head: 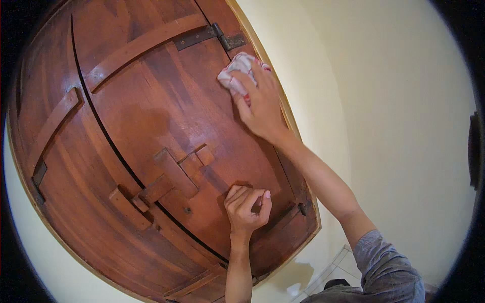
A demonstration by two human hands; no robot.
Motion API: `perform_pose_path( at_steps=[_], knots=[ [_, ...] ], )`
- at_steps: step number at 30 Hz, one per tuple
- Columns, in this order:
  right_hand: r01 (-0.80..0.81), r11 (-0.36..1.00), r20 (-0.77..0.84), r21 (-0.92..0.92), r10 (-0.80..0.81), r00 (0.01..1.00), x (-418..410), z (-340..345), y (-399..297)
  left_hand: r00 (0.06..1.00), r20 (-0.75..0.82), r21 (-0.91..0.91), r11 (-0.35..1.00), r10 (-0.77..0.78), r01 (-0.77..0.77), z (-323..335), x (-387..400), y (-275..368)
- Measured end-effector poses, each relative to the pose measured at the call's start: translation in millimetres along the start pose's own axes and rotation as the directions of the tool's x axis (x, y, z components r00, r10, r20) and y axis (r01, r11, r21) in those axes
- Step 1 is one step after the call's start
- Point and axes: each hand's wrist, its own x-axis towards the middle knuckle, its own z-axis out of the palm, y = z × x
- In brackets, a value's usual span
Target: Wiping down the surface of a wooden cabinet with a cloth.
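Note:
My right hand [261, 102] presses a crumpled white and red cloth [239, 74] against the right edge of a reddish-brown wooden shutter panel [151, 121], just below a dark metal hinge [229, 39]. Lower down, my left hand [248, 208] is loosely curled near the same panel, its thumb raised. I see nothing in its fingers, though part of the palm is hidden. A wooden sliding latch [176, 172] lies left of it and crosses the gap between the two panels into a wooden keeper [132, 208] on the left panel [68, 151].
Wooden battens [147, 45] stand out from the panels. A second hinge [301, 209] sits at the lower right corner. A pale frame edge [261, 38] borders the wood, against a cream wall [390, 113]. Floor tiles [343, 265] show at the bottom; a dark object [473, 151] is at far right.

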Motion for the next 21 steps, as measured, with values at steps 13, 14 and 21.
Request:
perform_pose_path(
  at_steps=[13,14,21],
  knots=[
    [0.039,0.996,-0.04,0.079,-0.036,0.999,8.1,6.8,-12.3,1.0,0.005,0.128,0.992,-0.012,0.012,13.9,12.8,10.0],
    [0.123,0.984,0.022,0.131,-0.127,0.992,-1.6,1.2,-9.4,1.0,0.013,0.144,0.99,-0.006,0.004,16.5,16.9,11.1],
    [0.03,0.988,-0.001,0.154,-0.03,1.0,20.6,1.0,6.7,0.998,0.01,0.203,0.977,-0.07,0.066,47.3,34.8,16.8]
  ],
)
